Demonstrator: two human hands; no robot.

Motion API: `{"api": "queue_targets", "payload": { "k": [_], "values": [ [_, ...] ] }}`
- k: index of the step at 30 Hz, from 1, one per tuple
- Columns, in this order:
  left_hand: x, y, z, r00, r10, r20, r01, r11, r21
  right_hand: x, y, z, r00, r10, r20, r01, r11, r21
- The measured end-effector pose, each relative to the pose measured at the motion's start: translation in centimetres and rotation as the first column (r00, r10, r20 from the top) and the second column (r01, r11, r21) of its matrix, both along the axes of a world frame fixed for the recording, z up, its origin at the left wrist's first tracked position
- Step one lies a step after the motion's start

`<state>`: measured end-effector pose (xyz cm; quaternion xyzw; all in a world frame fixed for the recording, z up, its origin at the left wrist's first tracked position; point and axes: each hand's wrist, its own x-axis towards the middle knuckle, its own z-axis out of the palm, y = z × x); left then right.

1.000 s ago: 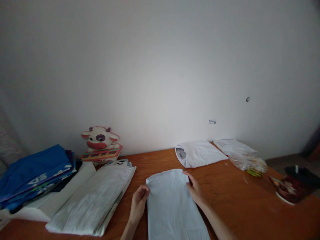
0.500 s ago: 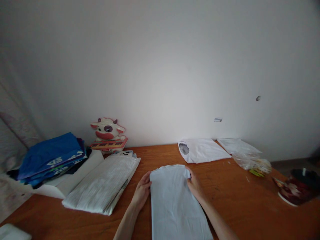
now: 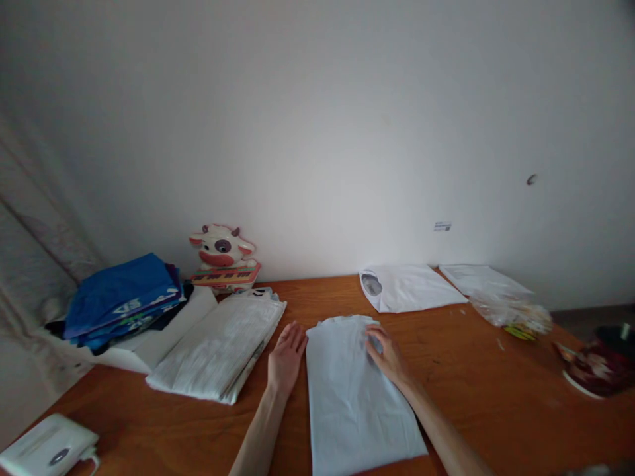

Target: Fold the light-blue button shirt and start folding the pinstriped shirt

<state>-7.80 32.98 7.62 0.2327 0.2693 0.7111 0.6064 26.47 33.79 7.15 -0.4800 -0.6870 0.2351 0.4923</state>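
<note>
Head view: smooth orange-brown wooden table point(image 3: 471, 377), largest. Next, pale blue folded shirt point(image 3: 354, 390), soft, faintly creased, a long rectangle at table centre, long axis running from near edge toward wall, rounded top end pointing away. Left hand point(image 3: 286, 357) flat, fingers spread, against shirt's left edge, gripping nothing. Right hand point(image 3: 387, 354) open, palm down on upper right corner.

Wooden table point(image 3: 476, 396) with folded pale shirt point(image 3: 354, 396), white shirts point(image 3: 411, 287), striped stack point(image 3: 218, 347)
</note>
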Motion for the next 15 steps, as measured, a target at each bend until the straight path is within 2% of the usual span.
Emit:
{"api": "queue_targets", "payload": {
  "k": [3,6,9,12,15],
  "values": [
    [-0.3,-0.2,0.4,0.999,-0.021,0.048,0.021,1.000,0.009,0.2,0.6,-0.4,0.997,-0.073,-0.015,0.073,0.997,-0.031],
    [-0.2,-0.3,0.5,1.000,-0.010,-0.005,0.009,1.000,-0.014,1.0,1.3,-1.1,0.974,-0.216,-0.067,0.218,0.975,0.034],
    [0.4,-0.4,0.5,0.997,-0.051,-0.055,0.051,0.999,-0.012,1.5,1.5,-1.5,0.948,-0.308,-0.084,0.312,0.950,0.030],
    [0.9,-0.6,0.8,0.997,-0.062,-0.048,0.063,0.998,0.030,1.3,1.5,-1.7,0.945,-0.323,-0.043,0.323,0.946,-0.021],
    [0.9,-0.8,1.3,0.997,-0.044,-0.068,0.046,0.999,0.028,1.0,1.5,-1.6,0.961,-0.271,-0.048,0.269,0.962,-0.050]
  ]
}}
